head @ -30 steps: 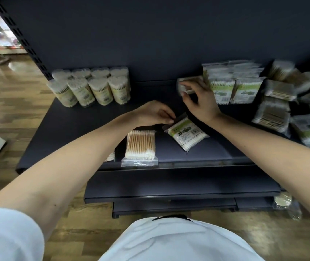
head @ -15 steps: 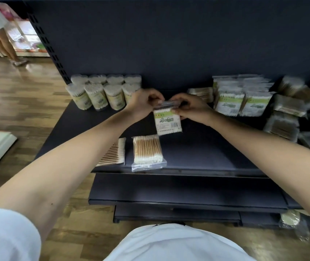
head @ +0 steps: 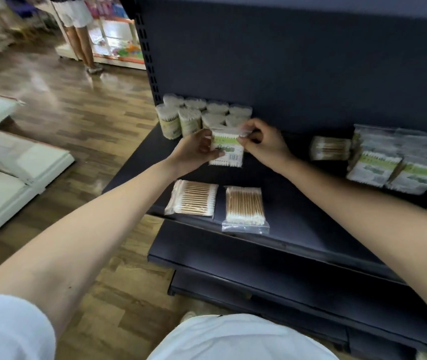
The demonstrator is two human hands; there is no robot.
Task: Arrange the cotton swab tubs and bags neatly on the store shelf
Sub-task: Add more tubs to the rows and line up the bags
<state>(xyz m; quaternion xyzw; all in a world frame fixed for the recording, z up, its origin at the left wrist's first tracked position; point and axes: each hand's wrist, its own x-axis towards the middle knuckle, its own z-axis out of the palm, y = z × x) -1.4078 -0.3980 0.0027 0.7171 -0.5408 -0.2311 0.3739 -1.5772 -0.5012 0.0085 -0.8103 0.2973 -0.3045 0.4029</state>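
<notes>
Green-labelled bag [head: 226, 149] of swabs is upright between your hands. Your left hand [head: 194, 150] grips its left edge and your right hand [head: 264, 142] pinches the top corner. Tubs [head: 197, 115] sit just behind at 11 o'clock, flat bags [head: 245, 206] lie at 6 o'clock near the shelf [head: 298, 203] edge, and stacked bags [head: 394, 162] are over at 3 o'clock.
</notes>
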